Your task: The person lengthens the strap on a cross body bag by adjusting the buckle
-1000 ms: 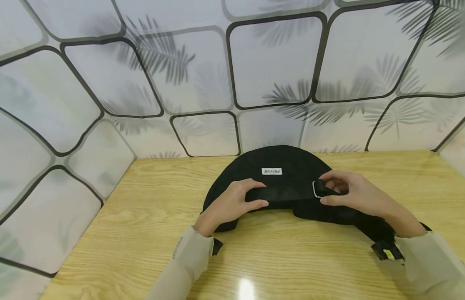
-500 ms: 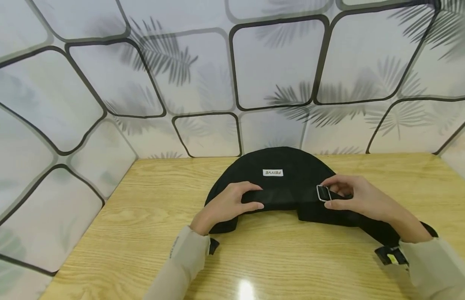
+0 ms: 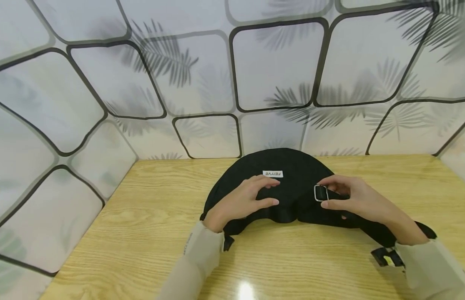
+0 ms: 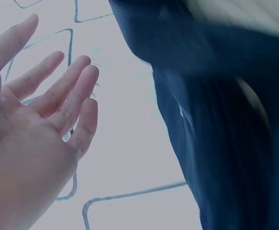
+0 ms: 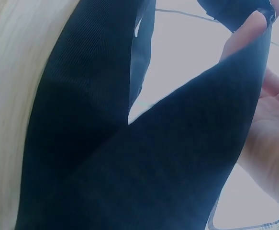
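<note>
A black crescent-shaped bag (image 3: 288, 166) lies on the table, its white label upside down. My left hand (image 3: 245, 196) hovers over the bag's left half, fingers loosely bent with nothing between them. In the left wrist view the left hand (image 4: 39, 110) is apart from the dark cloth. At the bag's right side my right hand (image 3: 358, 198) pinches the black strap beside a square metal slider buckle (image 3: 321, 193). A wide dark strap (image 5: 177, 139) crosses the right wrist view, with the thumb and fingers on its upper end. The exact finger contact is partly hidden.
The bag rests on a light wooden table (image 3: 149, 233). A patterned curtain (image 3: 202, 75) stands behind and at the left. A black strap end with a yellow tag (image 3: 389, 259) lies beside the right sleeve. Another small black strap end (image 3: 228, 242) shows near the left cuff.
My left hand has let go of the bag's front edge and moved slightly right and up. That edge now sags. The right hand keeps its pinch; the buckle has turned to face the camera.
</note>
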The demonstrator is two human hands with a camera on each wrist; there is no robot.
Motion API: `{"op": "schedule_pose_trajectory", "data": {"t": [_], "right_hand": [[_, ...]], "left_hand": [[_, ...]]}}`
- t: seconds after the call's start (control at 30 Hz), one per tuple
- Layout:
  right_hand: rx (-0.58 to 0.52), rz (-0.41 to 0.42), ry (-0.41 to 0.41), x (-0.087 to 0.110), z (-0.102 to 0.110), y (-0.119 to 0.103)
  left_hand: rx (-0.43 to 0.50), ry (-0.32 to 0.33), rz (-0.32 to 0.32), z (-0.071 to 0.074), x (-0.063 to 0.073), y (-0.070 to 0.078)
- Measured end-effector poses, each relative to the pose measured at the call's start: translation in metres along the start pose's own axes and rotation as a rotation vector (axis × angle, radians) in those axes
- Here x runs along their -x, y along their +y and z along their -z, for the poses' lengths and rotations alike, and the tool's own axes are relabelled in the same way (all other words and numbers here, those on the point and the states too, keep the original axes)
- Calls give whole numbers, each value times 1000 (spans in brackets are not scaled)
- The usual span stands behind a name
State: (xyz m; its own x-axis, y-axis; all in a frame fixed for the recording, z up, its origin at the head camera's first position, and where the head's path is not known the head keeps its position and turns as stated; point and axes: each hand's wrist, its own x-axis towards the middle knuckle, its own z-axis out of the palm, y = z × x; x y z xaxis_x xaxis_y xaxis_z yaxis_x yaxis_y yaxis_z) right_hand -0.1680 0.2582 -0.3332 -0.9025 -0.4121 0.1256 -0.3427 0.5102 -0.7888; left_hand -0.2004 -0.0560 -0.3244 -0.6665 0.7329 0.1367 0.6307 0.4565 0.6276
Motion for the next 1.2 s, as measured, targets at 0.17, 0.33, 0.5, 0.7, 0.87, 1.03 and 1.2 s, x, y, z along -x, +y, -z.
{"op": "schedule_pose_trajectory", "data": {"t": [0.17, 0.33, 0.5, 0.7, 0.87, 1.03, 1.2], "right_hand": [[-37, -3, -1, -2, -3, -2], [-43, 5, 17, -2, -2, -5], [-56, 32, 26, -1, -3, -7], [-69, 106, -1, -3, -10, -7], [-75, 153, -7, -4, -14, -6], [-123, 176, -39, -5, -13, -4], [-198, 173, -124, -6, -10, -2]], "left_hand": [[8, -3, -32, -10, -16, 8], [-48, -12, -27, -24, -37, 20], [-98, -7, -23, -39, -49, 28], [-45, 40, -6, -51, -49, 27], [11, 77, -27, -52, -45, 27], [-7, 81, -25, -49, -44, 28], [16, 85, -28, -45, -42, 25]]}}
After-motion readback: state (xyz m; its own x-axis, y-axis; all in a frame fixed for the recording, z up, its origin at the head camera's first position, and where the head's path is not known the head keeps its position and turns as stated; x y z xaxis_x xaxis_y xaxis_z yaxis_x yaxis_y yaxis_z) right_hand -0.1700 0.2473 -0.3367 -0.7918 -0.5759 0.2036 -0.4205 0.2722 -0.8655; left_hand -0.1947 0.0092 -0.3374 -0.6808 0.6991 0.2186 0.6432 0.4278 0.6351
